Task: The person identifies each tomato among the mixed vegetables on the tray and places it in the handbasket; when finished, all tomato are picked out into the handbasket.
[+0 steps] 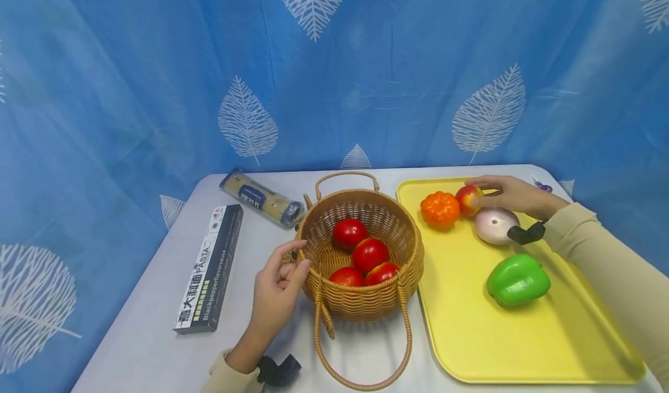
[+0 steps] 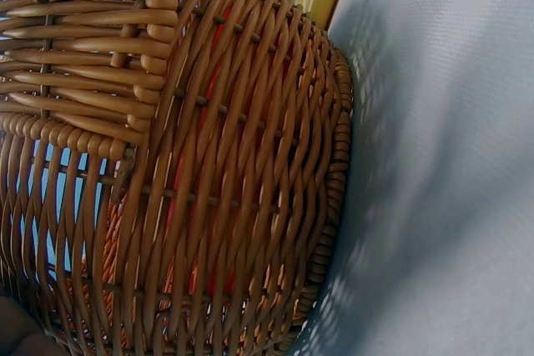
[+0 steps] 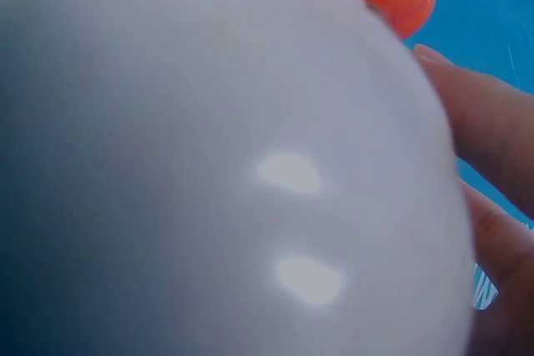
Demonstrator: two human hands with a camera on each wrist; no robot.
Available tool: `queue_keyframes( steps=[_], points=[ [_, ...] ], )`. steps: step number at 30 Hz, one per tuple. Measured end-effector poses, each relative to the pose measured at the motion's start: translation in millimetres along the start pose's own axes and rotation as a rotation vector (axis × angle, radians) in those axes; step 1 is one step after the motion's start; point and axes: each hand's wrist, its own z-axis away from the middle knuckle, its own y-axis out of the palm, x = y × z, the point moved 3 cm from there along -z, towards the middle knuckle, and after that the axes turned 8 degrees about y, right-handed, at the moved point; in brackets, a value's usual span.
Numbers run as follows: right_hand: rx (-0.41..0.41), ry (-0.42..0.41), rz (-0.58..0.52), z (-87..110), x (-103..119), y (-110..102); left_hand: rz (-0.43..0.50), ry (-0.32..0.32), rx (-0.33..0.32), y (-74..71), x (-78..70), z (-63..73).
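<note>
A brown wicker basket [image 1: 350, 312] holds several red, partly yellow fruits [image 1: 370, 255]. At its left rim is my left hand [image 1: 277, 291], index finger and thumb gripping the edge. Dark fingers show in the bottom-left corner of the left wrist view, beside the woven wall. Over the yellow tray [image 1: 470, 346] my right hand [image 1: 514, 195] holds a red-and-yellow fruit [image 1: 467, 200] between fingers and thumb. Just below that hand lies a pale purple onion [image 1: 493, 226], whose blurred white side [image 3: 250, 122] fills most of the right wrist view and hides the held fruit.
An orange pumpkin [image 1: 440, 210] sits on the tray left of the held fruit. Nearer the front is a green bell pepper [image 1: 517, 281]. Left of the basket lie a pasta bag [image 1: 263, 198] and a pasta box [image 1: 209, 271]. One basket handle [image 1: 360, 386] hangs forward.
</note>
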Motion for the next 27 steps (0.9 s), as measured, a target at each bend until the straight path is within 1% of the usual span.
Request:
queue_keyframes(
  steps=[4, 8, 14, 19, 22, 27],
  points=[
    [-0.01, 0.0, 0.007, 0.4, -3.1, 1.1, -0.003, -0.005, -0.001, 0.2, -0.3, 0.2],
    [-0.018, -0.011, -0.009, 3.4, -2.1, -0.1, 0.002, -0.01, -0.002, 0.2, -0.6, 0.2],
    [-0.074, -0.019, -0.046, 11.1, 3.1, -9.1, 0.0, -0.011, -0.002, 0.2, -1.5, -0.4],
    [-0.124, 0.01, -0.035, 19.1, 6.1, -16.2, -0.001, -0.018, -0.003, 0.1, -2.6, -0.8],
    [-0.152, 0.024, -0.023, 23.9, 10.3, -19.5, -0.004, -0.024, -0.002, 0.2, -2.4, -0.8],
    [-0.17, 0.017, -0.032, 32.6, 21.7, -22.4, -0.021, -0.016, -0.003, 0.5, -3.5, -0.3]
  ],
)
